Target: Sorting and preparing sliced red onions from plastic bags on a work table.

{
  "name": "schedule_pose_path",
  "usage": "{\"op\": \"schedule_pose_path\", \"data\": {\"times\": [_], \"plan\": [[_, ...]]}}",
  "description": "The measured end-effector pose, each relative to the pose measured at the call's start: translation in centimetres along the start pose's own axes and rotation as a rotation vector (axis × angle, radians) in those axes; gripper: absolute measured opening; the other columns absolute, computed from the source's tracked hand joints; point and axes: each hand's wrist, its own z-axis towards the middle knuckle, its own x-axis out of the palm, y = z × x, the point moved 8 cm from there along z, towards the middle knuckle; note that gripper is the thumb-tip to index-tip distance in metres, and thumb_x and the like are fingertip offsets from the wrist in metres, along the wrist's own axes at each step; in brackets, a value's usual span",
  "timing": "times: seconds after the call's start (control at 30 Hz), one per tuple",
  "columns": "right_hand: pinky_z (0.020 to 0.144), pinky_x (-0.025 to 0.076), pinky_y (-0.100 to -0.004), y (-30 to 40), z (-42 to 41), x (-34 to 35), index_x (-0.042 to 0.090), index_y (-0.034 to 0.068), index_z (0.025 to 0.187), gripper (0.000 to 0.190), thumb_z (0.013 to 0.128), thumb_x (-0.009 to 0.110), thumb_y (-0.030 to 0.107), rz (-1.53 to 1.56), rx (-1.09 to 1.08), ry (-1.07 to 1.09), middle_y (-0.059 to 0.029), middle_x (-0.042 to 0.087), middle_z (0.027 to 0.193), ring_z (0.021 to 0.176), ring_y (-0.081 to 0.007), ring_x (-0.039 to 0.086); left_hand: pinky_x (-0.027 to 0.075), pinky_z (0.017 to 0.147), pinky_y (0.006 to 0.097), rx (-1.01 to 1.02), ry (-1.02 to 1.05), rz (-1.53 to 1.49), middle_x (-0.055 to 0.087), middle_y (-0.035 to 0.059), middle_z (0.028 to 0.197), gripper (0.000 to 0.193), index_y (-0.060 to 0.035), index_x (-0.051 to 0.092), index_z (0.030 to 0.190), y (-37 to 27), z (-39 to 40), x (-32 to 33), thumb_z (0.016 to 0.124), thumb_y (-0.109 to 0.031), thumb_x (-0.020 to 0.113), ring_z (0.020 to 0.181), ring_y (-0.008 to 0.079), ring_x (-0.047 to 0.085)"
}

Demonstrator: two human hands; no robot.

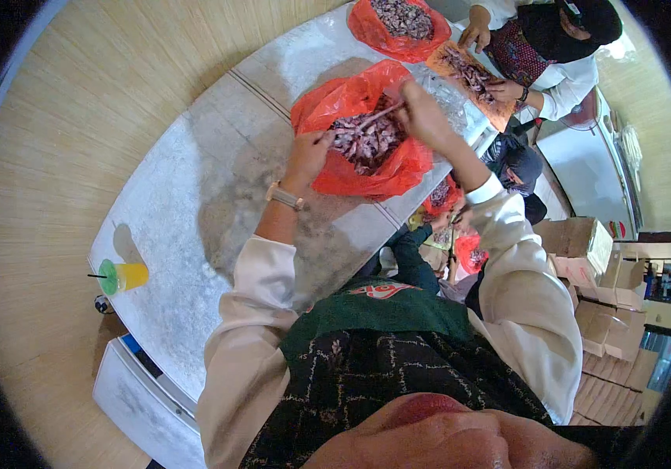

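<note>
A red plastic bag (370, 184), its mouth spread wide, lies on the pale table and holds a heap of small purplish and whitish food pieces (370, 140). My left hand (309, 155), with a watch on the wrist, is at the bag's near left side; its fingertips are bunched at the edge of the heap, and whether they pinch a piece is unclear. Over the bag's right side, my right hand (423, 114) is slightly blurred. Its fingers hold one end of a long, thin pinkish strip (379, 115), which slants down-left above the heap towards my left fingertips.
Another red bag of pieces (403, 23) stands farther along the table (171, 193). A co-worker's hands (502, 91) are at an orange sheet (470, 79) bearing pieces. A cup of orange drink (130, 277) is at left. More people and cardboard boxes (575, 246) are at right.
</note>
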Motion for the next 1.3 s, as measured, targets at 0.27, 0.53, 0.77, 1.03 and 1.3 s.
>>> {"op": "schedule_pose_path", "data": {"times": [0.27, 0.53, 0.77, 1.03, 1.3], "plan": [[0.073, 0.045, -0.0421, -1.9, 1.0, -3.5, 0.052, 0.000, 0.088, 0.011, 0.079, 0.054, 0.005, 0.114, 0.089, -0.098, -0.0184, 0.052, 0.085, 0.082, -0.0373, 0.055, 0.044, 0.063, 0.0264, -0.091, 0.111, -0.380, 0.065, -0.0021, 0.080, 0.026, -0.0011, 0.070, 0.097, 1.2, -0.4, 1.6, 0.093, -0.023, 0.058, 0.068, 0.0095, 0.055], [0.074, 0.047, -0.0347, -16.7, 5.8, -6.9, 0.064, 0.000, 0.090, 0.017, 0.085, 0.053, 0.011, 0.179, 0.293, -0.335, -0.0149, 0.064, 0.079, 0.078, -0.0224, 0.062, 0.047, 0.071, 0.0247, -0.029, 0.163, -0.286, 0.068, 0.0024, 0.099, 0.021, -0.0018, 0.068, 0.106, -1.7, -1.3, 2.8, 0.091, -0.014, 0.060, 0.078, 0.0091, 0.059], [0.064, 0.047, -0.0299, -20.9, 7.8, -9.4, 0.066, 0.001, 0.094, 0.022, 0.087, 0.054, 0.018, 0.257, 0.452, -0.360, -0.0097, 0.064, 0.071, 0.068, -0.0149, 0.060, 0.048, 0.057, 0.0215, -0.093, 0.174, -0.439, 0.067, 0.0037, 0.102, 0.022, -0.0032, 0.067, 0.109, 0.1, -1.2, 2.9, 0.090, -0.013, 0.063, 0.079, 0.0071, 0.060], [0.072, 0.048, -0.0410, -12.0, 0.2, -2.8, 0.067, 0.006, 0.081, 0.014, 0.070, 0.062, 0.011, -0.258, 0.158, 0.195, -0.0090, 0.060, 0.081, 0.080, -0.0302, 0.057, 0.048, 0.058, 0.0210, -0.117, 0.184, -0.594, 0.064, 0.0055, 0.109, 0.021, -0.0025, 0.067, 0.110, -1.8, 1.0, 3.9, 0.090, -0.008, 0.063, 0.078, 0.0073, 0.059], [0.079, 0.044, -0.0397, -8.1, 0.7, -5.9, 0.067, 0.008, 0.086, 0.020, 0.067, 0.064, 0.005, -0.435, 0.047, -0.031, -0.0067, 0.058, 0.094, 0.095, -0.0276, 0.052, 0.051, 0.070, 0.0234, -0.069, 0.098, -0.483, 0.066, 0.0030, 0.096, 0.021, 0.0016, 0.066, 0.108, -1.6, 1.4, 4.9, 0.088, -0.001, 0.062, 0.079, 0.0078, 0.060]]}}
